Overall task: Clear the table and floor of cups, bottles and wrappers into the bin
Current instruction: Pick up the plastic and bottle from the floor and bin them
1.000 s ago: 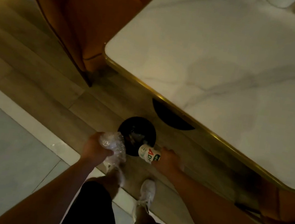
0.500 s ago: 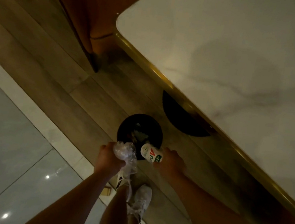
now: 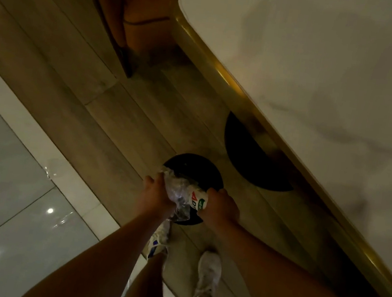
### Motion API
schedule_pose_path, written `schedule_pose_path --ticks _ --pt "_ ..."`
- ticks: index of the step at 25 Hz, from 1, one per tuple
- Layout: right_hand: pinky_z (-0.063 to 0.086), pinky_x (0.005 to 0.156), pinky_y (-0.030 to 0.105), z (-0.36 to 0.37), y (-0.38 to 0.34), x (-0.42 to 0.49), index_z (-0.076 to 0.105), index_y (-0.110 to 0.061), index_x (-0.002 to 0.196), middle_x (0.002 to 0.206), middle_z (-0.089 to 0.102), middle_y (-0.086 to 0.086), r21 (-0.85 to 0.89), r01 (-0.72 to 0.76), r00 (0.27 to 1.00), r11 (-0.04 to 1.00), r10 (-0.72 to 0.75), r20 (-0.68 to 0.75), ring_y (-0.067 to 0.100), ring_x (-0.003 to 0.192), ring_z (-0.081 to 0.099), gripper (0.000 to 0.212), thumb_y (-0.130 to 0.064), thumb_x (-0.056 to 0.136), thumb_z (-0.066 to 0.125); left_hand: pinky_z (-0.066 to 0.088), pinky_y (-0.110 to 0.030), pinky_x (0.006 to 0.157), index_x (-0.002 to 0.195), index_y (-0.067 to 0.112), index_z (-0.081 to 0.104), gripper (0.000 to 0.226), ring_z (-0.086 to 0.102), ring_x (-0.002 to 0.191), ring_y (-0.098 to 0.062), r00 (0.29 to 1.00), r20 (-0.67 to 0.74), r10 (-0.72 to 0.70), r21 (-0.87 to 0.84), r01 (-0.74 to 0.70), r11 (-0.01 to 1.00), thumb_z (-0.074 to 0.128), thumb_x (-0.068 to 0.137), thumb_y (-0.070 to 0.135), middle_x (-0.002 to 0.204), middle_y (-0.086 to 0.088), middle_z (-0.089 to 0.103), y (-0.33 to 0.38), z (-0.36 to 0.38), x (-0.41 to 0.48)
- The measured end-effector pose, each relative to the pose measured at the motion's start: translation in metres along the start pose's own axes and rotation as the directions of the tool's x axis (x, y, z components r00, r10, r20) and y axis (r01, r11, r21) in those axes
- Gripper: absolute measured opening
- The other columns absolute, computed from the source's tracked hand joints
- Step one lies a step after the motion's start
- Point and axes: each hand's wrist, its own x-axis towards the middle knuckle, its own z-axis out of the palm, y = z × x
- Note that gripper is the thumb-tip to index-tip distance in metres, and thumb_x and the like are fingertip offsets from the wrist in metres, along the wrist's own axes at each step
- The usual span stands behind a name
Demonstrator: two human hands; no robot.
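A round black bin (image 3: 193, 167) stands on the wooden floor below me. My left hand (image 3: 155, 196) grips a crumpled clear plastic wrapper (image 3: 178, 193) right over the bin's mouth. My right hand (image 3: 221, 208) holds a white cup (image 3: 198, 200) with red and green print, tipped on its side against the wrapper, also above the bin. The two hands are close together and the items touch. The bin's inside is mostly hidden by them.
A white marble table (image 3: 325, 78) with a gold edge fills the upper right; its dark round base (image 3: 251, 161) sits just right of the bin. An orange chair (image 3: 134, 8) stands at the top. Glossy grey tiles (image 3: 6, 197) lie left. My white shoes (image 3: 209, 271) are below.
Both hands have moved forward and together over the bin's mouth, bringing wrapper and cup into contact. The camera has tilted further down and closer.
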Motion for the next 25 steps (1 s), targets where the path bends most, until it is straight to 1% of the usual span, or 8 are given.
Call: schedule_pose_path --ticks 2,5,8,11,14,19,22,25 --pt "0.051 0.095 0.042 0.000 0.004 0.005 0.045 -0.020 0.135 0.139 0.044 0.013 -0.024 0.015 1.000 1.000 -0.015 0.006 0.033 0.123 0.051 0.062 -0.035 0.082 0.074 0.048 -0.033 0.069 0.144 0.021 0.034 0.096 0.058 0.106 -0.035 1.000 -0.003 -0.017 0.033 0.017 0.999 0.084 0.062 0.023 0.130 -0.012 0.045 0.005 0.006 0.004" --pt "0.051 0.096 0.042 -0.001 0.013 0.011 0.045 -0.020 0.136 0.140 0.044 0.013 -0.041 0.053 0.999 0.998 -0.053 -0.012 0.034 0.123 0.051 0.061 -0.033 0.083 0.074 0.056 -0.043 0.080 0.150 0.024 0.022 0.108 0.055 0.111 -0.039 1.000 0.001 -0.013 0.060 0.013 0.998 0.085 0.063 0.027 0.138 -0.015 0.037 0.013 0.016 0.003" --pt "0.050 0.096 0.041 0.003 0.022 0.011 0.045 -0.019 0.136 0.138 0.046 0.013 -0.009 0.113 0.993 0.993 -0.114 -0.034 0.034 0.121 0.052 0.060 -0.031 0.084 0.072 0.051 -0.048 0.092 0.154 0.035 -0.004 0.135 0.044 0.126 -0.044 0.999 0.042 -0.028 0.103 0.023 0.994 0.090 0.056 0.037 0.153 -0.018 0.016 0.015 0.025 -0.001" --pt "0.050 0.093 0.039 0.007 0.029 0.009 0.043 -0.018 0.140 0.137 0.047 0.012 0.024 0.200 0.977 0.980 -0.198 -0.076 0.034 0.121 0.051 0.061 -0.032 0.086 0.069 0.046 -0.053 0.099 0.150 0.042 -0.014 0.142 0.032 0.135 -0.046 0.995 0.062 -0.074 0.117 0.067 0.991 0.091 0.054 0.039 0.159 -0.017 0.001 0.014 0.026 -0.004" --pt "0.049 0.095 0.042 0.011 0.032 0.005 0.042 -0.019 0.141 0.143 0.042 0.010 0.023 0.188 0.981 0.982 -0.187 -0.053 0.035 0.126 0.045 0.062 -0.034 0.086 0.068 0.046 -0.051 0.098 0.151 0.043 -0.010 0.138 0.032 0.134 -0.044 0.995 0.074 -0.064 0.119 0.055 0.991 0.090 0.057 0.038 0.160 -0.014 0.001 0.011 0.028 -0.010" --pt "0.051 0.091 0.040 0.017 0.037 0.000 0.047 -0.023 0.135 0.138 0.046 0.009 0.041 0.185 0.981 0.982 -0.182 -0.067 0.034 0.123 0.048 0.057 -0.032 0.083 0.069 0.042 -0.052 0.105 0.154 0.040 0.002 0.127 0.035 0.134 -0.043 0.999 0.047 -0.004 0.047 0.001 0.999 0.087 0.059 0.044 0.159 -0.013 0.009 0.005 0.032 -0.015" --pt "0.049 0.094 0.040 0.021 0.037 -0.001 0.043 -0.022 0.140 0.144 0.043 0.009 0.019 0.197 0.977 0.980 -0.195 -0.082 0.034 0.127 0.046 0.063 -0.033 0.084 0.069 0.041 -0.053 0.107 0.154 0.037 0.007 0.123 0.037 0.134 -0.043 0.999 0.023 0.028 -0.002 -0.028 1.000 0.087 0.060 0.043 0.159 -0.013 0.013 0.003 0.034 -0.016" --pt "0.047 0.099 0.041 0.025 0.036 0.001 0.041 -0.022 0.141 0.149 0.038 0.008 0.010 0.231 0.968 0.973 -0.229 -0.099 0.033 0.132 0.041 0.063 -0.032 0.086 0.068 0.045 -0.052 0.103 0.154 0.035 0.014 0.116 0.044 0.130 -0.041 0.999 -0.003 0.040 0.018 -0.040 0.999 0.086 0.062 0.041 0.154 -0.013 0.025 0.001 0.036 -0.017"
